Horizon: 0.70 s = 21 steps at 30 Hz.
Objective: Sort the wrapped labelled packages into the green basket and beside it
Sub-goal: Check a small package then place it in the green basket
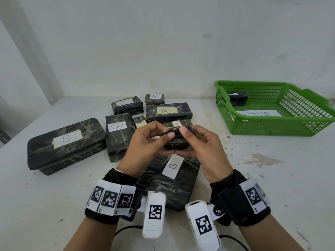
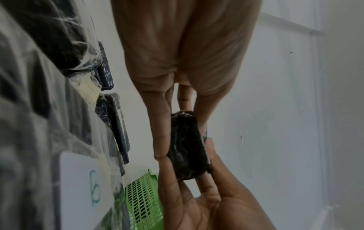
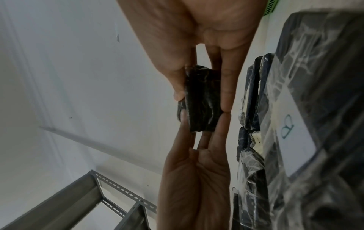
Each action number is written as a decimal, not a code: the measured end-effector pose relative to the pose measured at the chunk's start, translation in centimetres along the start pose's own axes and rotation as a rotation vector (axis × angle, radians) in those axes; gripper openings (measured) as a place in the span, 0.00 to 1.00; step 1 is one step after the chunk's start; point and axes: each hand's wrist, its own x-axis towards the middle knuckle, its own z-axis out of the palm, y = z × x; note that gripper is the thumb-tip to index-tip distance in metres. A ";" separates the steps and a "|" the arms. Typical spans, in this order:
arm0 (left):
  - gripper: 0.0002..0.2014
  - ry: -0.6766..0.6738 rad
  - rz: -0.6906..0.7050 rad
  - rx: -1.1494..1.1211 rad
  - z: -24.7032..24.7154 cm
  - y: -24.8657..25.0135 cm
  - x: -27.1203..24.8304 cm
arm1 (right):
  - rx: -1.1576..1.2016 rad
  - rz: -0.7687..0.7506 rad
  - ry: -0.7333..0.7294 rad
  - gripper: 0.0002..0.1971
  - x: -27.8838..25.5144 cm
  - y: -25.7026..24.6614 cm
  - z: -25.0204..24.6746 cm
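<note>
Both hands hold one small black wrapped package (image 1: 176, 140) above the table's middle. My left hand (image 1: 150, 142) pinches its left end between thumb and fingers, and my right hand (image 1: 195, 140) pinches the right end. Its label is hidden. In the left wrist view the package (image 2: 187, 146) sits between the fingertips of both hands, and likewise in the right wrist view (image 3: 201, 101). The green basket (image 1: 272, 122) stands at the right, with one small black package (image 1: 237, 98) in its back left corner and a paper reading NORMAL (image 1: 259, 114) on its floor.
Several wrapped packages marked A or B lie on the white table: a big B box (image 1: 66, 145) at left, an upright B (image 1: 118, 136), two A packages (image 1: 126, 105) at the back, a long B (image 1: 168, 112), and a B (image 1: 172, 180) under my wrists. A metal shelf frame (image 3: 110, 199) stands beyond.
</note>
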 end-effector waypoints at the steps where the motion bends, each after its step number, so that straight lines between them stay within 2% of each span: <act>1: 0.11 0.011 0.002 -0.005 -0.1 -0.1 0.1 | 0.006 0.013 -0.014 0.10 0.0 0.0 0.1; 8: 0.13 0.016 -0.007 -0.010 -0.3 0.2 0.0 | 0.013 0.022 -0.018 0.11 0.0 0.0 0.1; 15: 0.15 0.044 -0.025 -0.024 -0.1 0.0 0.1 | -0.004 0.030 -0.089 0.14 0.0 -0.1 -0.1; 19: 0.13 0.053 -0.014 -0.040 -0.1 -0.1 0.1 | -0.020 0.039 -0.074 0.26 0.2 0.1 -0.1; 21: 0.11 0.084 -0.005 -0.032 -0.4 -0.1 0.2 | 0.002 0.033 -0.067 0.27 0.3 -0.1 -0.1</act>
